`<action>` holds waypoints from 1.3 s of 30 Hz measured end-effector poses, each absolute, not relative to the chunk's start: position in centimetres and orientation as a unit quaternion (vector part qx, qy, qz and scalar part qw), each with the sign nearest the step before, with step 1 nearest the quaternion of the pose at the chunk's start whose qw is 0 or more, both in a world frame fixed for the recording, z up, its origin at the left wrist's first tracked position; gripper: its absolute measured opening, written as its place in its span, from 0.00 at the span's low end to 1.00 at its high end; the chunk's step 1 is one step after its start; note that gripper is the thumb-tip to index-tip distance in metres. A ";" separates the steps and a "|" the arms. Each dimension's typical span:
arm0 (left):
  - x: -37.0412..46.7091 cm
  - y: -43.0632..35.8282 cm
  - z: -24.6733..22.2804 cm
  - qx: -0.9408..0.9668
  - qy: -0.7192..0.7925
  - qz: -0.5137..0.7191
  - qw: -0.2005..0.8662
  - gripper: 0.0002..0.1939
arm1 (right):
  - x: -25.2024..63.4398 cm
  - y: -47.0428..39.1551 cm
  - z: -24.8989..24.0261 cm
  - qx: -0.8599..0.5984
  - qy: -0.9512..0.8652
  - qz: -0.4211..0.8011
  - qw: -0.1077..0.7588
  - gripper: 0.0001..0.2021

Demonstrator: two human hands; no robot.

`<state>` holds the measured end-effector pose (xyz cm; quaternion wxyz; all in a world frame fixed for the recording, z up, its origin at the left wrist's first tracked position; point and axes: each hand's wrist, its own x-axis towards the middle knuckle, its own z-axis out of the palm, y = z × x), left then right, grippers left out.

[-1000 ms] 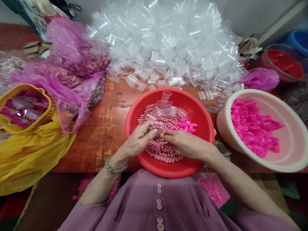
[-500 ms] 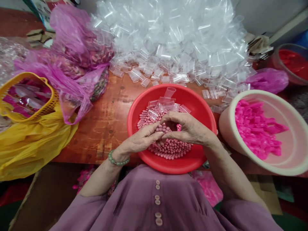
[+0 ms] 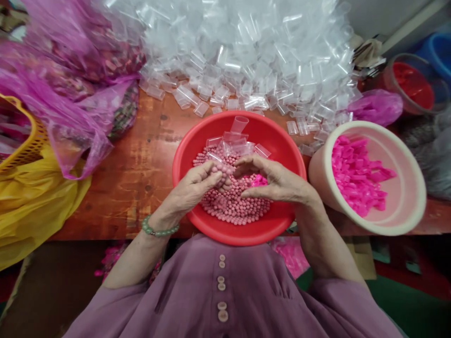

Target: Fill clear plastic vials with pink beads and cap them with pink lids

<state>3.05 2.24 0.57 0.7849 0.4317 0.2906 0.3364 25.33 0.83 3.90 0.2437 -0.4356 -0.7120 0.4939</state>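
Observation:
My left hand (image 3: 195, 188), with a green bead bracelet at the wrist, is closed around a clear plastic tube (image 3: 221, 170) with pink beads in it. The fingers partly cover the tube. Just to its right, my right hand (image 3: 273, 178) is open, its thumb and fingers apart with nothing between them. Both hands are over a red basin (image 3: 181, 155). Loose pink beads (image 3: 239, 209) are heaped in the basin, with several clear tubes (image 3: 235, 138) on top. Bright pink pieces (image 3: 259, 180) show behind my right hand's gap.
A large pile of clear tubes (image 3: 246, 61) covers the table's back. At right stands a cream tub (image 3: 405, 188) holding bright pink plastic pieces (image 3: 359, 173). Purple bags (image 3: 77, 103), a yellow basket (image 3: 33, 141) and a yellow bag (image 3: 45, 202) are at left.
My hands have drawn apart: the right hand has come away from the beads, and the left keeps hold of the tube. The view has shifted slightly to the right.

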 end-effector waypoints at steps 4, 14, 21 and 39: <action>3.0 2.2 0.9 0.422 0.303 0.409 0.751 0.09 | 29.0 1.6 3.4 -0.550 -0.731 0.337 0.226 0.13; 3.4 2.1 1.2 0.443 0.360 0.436 0.695 0.10 | 27.6 0.8 1.1 -0.512 -0.816 0.166 -0.210 0.13; 3.3 2.4 1.2 0.457 0.368 0.393 0.708 0.13 | 28.0 1.1 0.4 -0.522 -0.808 0.264 0.074 0.08; 3.5 2.2 0.5 0.374 0.318 0.388 0.780 0.14 | 23.8 0.7 3.0 -0.492 -0.772 0.228 0.331 0.09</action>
